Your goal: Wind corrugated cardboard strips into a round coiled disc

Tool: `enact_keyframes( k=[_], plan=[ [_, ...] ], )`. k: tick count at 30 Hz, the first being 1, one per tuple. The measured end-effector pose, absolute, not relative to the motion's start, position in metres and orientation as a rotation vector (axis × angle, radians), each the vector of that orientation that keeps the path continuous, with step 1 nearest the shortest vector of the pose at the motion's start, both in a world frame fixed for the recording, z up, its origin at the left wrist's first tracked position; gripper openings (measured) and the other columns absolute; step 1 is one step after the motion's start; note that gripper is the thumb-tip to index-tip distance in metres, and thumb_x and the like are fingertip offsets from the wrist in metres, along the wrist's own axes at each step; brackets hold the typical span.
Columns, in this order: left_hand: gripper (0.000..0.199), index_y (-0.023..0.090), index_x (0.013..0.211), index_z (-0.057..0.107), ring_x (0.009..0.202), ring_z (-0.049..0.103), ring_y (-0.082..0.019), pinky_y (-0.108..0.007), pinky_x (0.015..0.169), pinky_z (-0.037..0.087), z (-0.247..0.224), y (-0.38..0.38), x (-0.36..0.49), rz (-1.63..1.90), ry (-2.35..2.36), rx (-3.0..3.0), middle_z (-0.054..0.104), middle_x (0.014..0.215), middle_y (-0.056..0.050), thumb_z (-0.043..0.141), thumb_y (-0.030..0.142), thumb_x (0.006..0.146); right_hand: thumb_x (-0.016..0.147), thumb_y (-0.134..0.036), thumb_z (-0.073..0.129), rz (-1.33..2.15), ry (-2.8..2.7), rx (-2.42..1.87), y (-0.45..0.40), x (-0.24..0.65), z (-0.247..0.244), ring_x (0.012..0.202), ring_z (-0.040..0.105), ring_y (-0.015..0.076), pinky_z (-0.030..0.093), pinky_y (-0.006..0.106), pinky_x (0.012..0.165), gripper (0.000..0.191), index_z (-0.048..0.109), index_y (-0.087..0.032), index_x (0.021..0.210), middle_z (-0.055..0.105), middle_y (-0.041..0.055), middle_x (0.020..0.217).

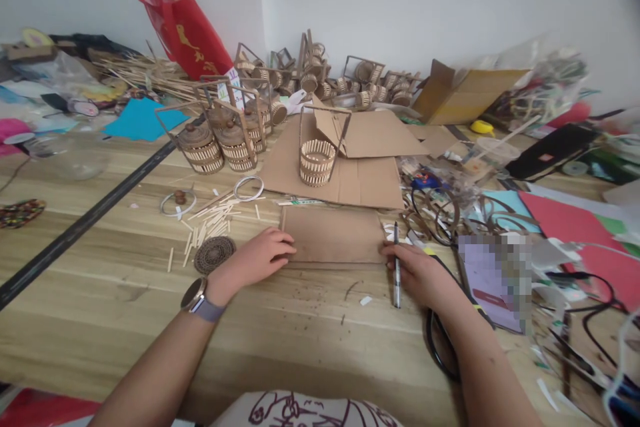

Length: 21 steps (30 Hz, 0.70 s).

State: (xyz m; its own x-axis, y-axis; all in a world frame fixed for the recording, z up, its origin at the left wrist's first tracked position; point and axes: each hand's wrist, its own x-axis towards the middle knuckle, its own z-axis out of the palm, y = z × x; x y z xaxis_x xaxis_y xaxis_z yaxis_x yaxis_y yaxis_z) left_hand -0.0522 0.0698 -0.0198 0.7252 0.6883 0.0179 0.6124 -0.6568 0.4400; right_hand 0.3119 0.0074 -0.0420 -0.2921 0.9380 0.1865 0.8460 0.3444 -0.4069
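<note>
A rectangular piece of brown cardboard (334, 235) lies on the wooden table in front of me. At its left edge rests my left hand (265, 255), fingers together on the cardboard's corner. My right hand (413, 265) is closed round a dark pen (397, 280) at the right edge, its fingertips touching the cardboard. Beyond, a small slatted basket with a tall square handle (317, 163) stands upright on larger cardboard sheets (375, 180). Left of the piece are a coiled brown disc (215, 254) and loose thin sticks (213, 219).
Several lidded baskets (239, 147) stand at the back left, with more small baskets along the wall. A red bag (183, 27) leans there. An open cardboard box (465, 97) is at the back right. Brown strips, a phone-like device (487, 280) and cables lie at the right.
</note>
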Motion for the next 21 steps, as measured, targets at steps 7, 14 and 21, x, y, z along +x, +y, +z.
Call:
enact_keyframes(
  k=[7,14,21],
  plan=[
    [0.028,0.022,0.110,0.072,0.117,0.055,-0.024,-0.041,0.103,0.045,-0.020,0.073,-0.056,0.245,0.993,2.521,0.066,0.122,-0.007,0.058,0.013,0.088,0.077,-0.004,0.041,0.390,-2.227,-1.563,0.005,0.311,-0.035,0.111,0.065,0.0218,0.052,0.033,0.088,0.029,0.060,-0.024,0.086,0.073,0.0054,0.096],
    [0.030,0.021,0.108,0.073,0.118,0.055,-0.024,-0.041,0.104,0.044,-0.016,0.076,-0.065,0.240,1.055,2.497,0.065,0.125,-0.008,0.056,0.011,0.086,0.078,-0.006,0.042,0.422,-2.233,-1.527,0.007,0.301,-0.034,0.109,0.066,0.0218,0.052,0.033,0.087,0.026,0.060,-0.024,0.082,0.072,0.0048,0.092],
    [0.037,0.024,0.114,0.071,0.126,0.051,-0.022,-0.042,0.109,0.039,-0.016,0.082,-0.078,0.167,1.028,2.476,0.064,0.132,-0.003,0.057,0.008,0.084,0.079,-0.007,0.041,0.445,-2.212,-1.496,0.008,0.304,-0.038,0.112,0.065,0.0224,0.052,0.034,0.088,0.027,0.061,-0.024,0.081,0.074,0.0052,0.096]
  ],
)
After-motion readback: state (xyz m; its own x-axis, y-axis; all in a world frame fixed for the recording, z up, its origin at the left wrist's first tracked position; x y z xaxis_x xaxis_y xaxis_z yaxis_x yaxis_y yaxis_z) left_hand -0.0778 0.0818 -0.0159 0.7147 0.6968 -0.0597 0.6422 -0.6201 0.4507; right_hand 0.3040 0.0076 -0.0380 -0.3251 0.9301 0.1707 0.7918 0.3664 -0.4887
